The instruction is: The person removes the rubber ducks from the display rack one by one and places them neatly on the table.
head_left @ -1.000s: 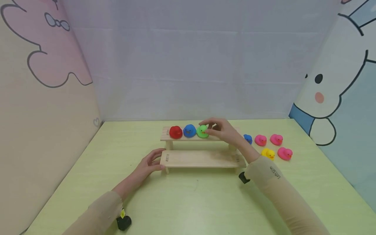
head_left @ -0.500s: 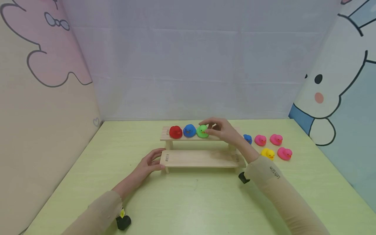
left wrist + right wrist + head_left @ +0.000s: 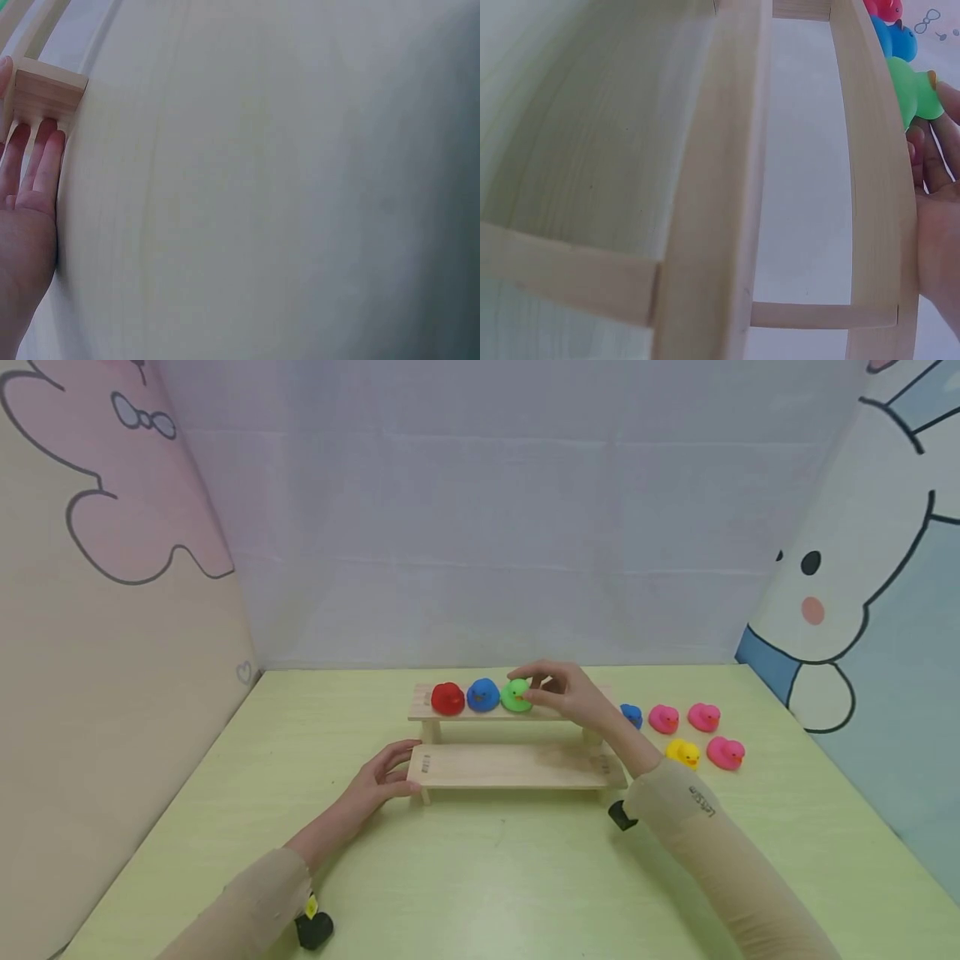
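Note:
A two-step wooden shelf (image 3: 517, 766) stands on the table. On its upper step sit a red rubber duck (image 3: 447, 699), a blue rubber duck (image 3: 483, 695) and a green rubber duck (image 3: 516, 695), from left to right. My right hand (image 3: 567, 695) reaches over the upper step and pinches the green duck from its right side; the right wrist view shows the thumb at the duck's (image 3: 919, 94) head. At the left end of the lower step, my left hand (image 3: 378, 777) holds the shelf's corner between thumb and fingers. Its fingertips (image 3: 49, 139) touch the end support.
Right of the shelf on the table are a blue duck (image 3: 632, 716) partly behind my forearm, a yellow duck (image 3: 683, 753) and three pink ducks, the nearest pink duck (image 3: 725, 753) at the front. A pale cloth (image 3: 480, 527) hangs behind the table; printed panels flank it.

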A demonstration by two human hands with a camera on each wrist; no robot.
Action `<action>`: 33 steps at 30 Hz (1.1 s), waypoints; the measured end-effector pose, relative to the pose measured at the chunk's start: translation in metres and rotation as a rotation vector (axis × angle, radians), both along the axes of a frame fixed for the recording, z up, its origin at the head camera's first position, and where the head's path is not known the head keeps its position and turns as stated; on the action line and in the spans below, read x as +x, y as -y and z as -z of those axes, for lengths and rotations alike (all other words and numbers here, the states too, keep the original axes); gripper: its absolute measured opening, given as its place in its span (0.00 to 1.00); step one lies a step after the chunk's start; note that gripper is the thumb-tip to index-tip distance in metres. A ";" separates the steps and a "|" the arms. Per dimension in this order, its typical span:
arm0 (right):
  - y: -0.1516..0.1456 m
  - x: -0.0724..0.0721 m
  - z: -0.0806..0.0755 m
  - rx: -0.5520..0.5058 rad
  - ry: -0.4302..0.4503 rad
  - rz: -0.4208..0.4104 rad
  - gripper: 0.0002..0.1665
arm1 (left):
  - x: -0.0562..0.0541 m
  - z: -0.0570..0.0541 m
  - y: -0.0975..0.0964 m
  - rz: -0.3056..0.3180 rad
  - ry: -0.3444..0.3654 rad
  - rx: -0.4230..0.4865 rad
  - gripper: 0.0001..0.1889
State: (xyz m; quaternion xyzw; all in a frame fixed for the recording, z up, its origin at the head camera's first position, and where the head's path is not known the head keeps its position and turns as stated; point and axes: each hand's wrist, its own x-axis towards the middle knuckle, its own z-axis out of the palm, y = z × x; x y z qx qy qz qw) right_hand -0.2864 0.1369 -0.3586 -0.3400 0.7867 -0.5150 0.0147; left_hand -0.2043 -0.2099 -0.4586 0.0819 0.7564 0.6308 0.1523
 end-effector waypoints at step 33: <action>-0.091 0.077 0.005 -0.003 -0.131 0.052 0.20 | 0.002 -0.002 0.000 0.006 -0.015 0.006 0.35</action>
